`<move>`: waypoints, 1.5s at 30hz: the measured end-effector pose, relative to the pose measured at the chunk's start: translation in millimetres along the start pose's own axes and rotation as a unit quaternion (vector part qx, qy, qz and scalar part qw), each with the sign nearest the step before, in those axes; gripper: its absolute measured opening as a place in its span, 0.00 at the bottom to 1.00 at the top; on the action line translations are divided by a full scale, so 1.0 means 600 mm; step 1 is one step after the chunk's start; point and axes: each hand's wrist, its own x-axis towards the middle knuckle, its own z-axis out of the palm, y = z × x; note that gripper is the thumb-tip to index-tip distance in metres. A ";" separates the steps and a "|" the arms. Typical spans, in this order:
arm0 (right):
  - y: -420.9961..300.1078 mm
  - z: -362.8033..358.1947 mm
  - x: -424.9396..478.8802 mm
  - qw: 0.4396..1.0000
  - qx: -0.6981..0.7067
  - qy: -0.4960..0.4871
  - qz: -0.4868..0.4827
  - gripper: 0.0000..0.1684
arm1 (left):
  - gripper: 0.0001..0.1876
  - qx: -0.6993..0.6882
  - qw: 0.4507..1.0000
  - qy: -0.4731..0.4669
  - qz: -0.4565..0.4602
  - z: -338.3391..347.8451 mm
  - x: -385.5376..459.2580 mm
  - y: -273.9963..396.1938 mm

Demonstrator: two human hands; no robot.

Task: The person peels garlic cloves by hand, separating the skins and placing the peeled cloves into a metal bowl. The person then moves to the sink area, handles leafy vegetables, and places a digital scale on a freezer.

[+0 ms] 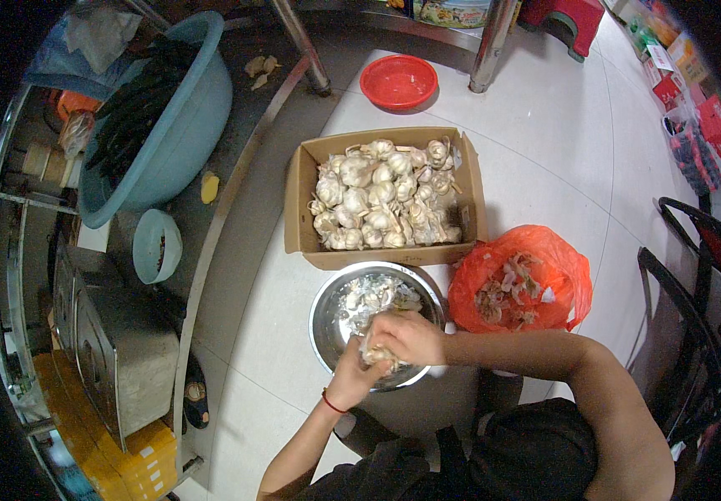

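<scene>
Both of my hands meet over the near side of a stainless steel bowl [329, 351]. A garlic bulb [378, 356] is gripped in my left hand [355, 376], which has a red cord at its wrist. My right hand [407, 338] closes over the same bulb from above, its fingers partly hidden and slightly blurred. Loose garlic cloves and skins [370, 294] lie in the far half of the bowl. Just beyond the bowl stands a cardboard box [385, 258] heaped with whole garlic bulbs [380, 194]. To its right, a red plastic bag [561, 269] gapes around dry garlic skins [511, 288].
A red plastic basket [398, 84] rests on the tiled floor behind the box. On the left, a metal shelf holds a large blue tub [210, 125] of dark contents, a pale bowl [160, 250] and a steel container [147, 369]. Black folding chairs [680, 294] stand at right.
</scene>
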 end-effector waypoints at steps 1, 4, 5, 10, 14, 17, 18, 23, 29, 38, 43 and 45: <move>-0.002 0.002 0.000 0.998 -0.051 0.041 -0.002 0.10 | 0.21 0.030 0.999 0.010 0.033 0.007 -0.001 -0.002; 0.025 0.005 0.009 0.987 0.061 0.093 0.118 0.10 | 0.33 0.067 0.994 0.014 0.081 0.015 0.001 -0.016; 0.033 0.006 0.011 0.980 0.095 0.092 0.149 0.10 | 0.37 0.083 0.992 0.023 0.090 0.012 -0.001 -0.019; 0.045 -0.001 0.007 0.793 0.490 0.166 0.322 0.11 | 0.43 0.153 0.981 0.020 0.114 0.015 -0.007 0.017; 0.041 -0.092 -0.031 0.869 0.380 0.123 0.291 0.11 | 0.32 0.153 0.975 0.023 0.162 0.012 -0.005 0.031; 0.000 -0.207 -0.069 0.969 -0.086 0.038 0.228 0.12 | 0.24 0.037 0.995 0.045 0.075 -0.006 -0.009 0.025; 0.012 -0.242 -0.090 0.954 -0.191 0.026 0.229 0.12 | 0.23 -0.016 0.998 0.051 0.032 -0.009 -0.010 0.023; 0.119 -0.305 -0.205 0.756 -0.642 -0.063 0.109 0.13 | 0.21 -0.075 0.997 0.020 0.015 0.001 0.005 0.004; -0.023 -0.155 -0.055 0.965 -0.201 0.013 0.166 0.23 | 0.20 0.061 0.992 0.075 0.079 0.006 0.006 -0.012; 0.023 0.008 -0.011 0.989 -0.133 -0.059 -0.035 0.20 | 0.19 -0.017 0.997 0.060 0.051 0.014 -0.009 -0.001; 0.037 0.012 0.002 0.998 -0.046 -0.013 0.035 0.20 | 0.18 0.019 0.995 0.058 0.080 0.004 -0.002 -0.007; 0.028 -0.002 0.010 0.995 0.019 -0.043 0.082 0.20 | 0.17 0.000 0.997 0.056 0.061 0.000 0.004 -0.004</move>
